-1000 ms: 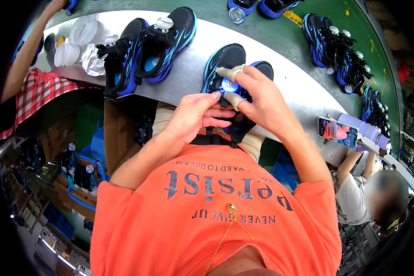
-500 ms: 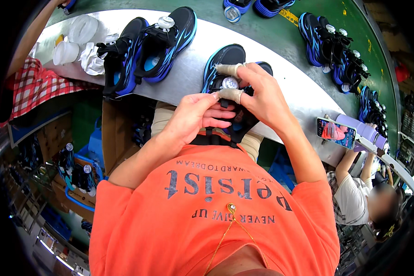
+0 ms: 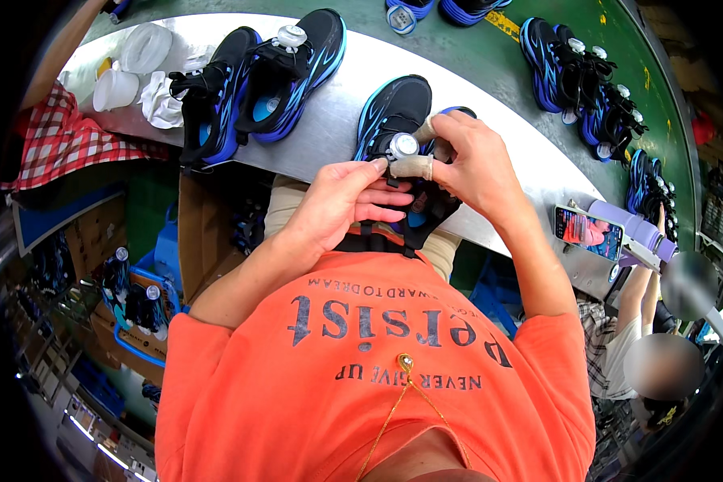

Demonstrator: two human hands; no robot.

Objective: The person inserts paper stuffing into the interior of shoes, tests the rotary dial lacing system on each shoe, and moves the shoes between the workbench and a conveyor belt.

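The black-and-blue sports shoe (image 3: pixel 394 108) lay at the near edge of the grey metal table (image 3: pixel 490 173), its round white dial (image 3: pixel 402 145) pinched by the taped fingers of the right hand (image 3: pixel 472 165); the left hand (image 3: pixel 341 201), fingers curled, touched its tongue. Judged: fitting was midway, not finished. Counted: 2 similar shoes w/ dial (image 3: pixel 257 80) on table left, approx. 4 more (image 3: pixel 586 84) on green belt (image 3: pixel 498 56), 1 phone (image 3: pixel 588 232).

Black-and-blue sneaker (image 3: pixel 394 108) is showing a white dial (image 3: pixel 402 145); orange shirt (image 3: pixel 377 361), red-checked cloth (image 3: pixel 64 140), grey table (image 3: pixel 337 120), green floor (image 3: pixel 490 56).
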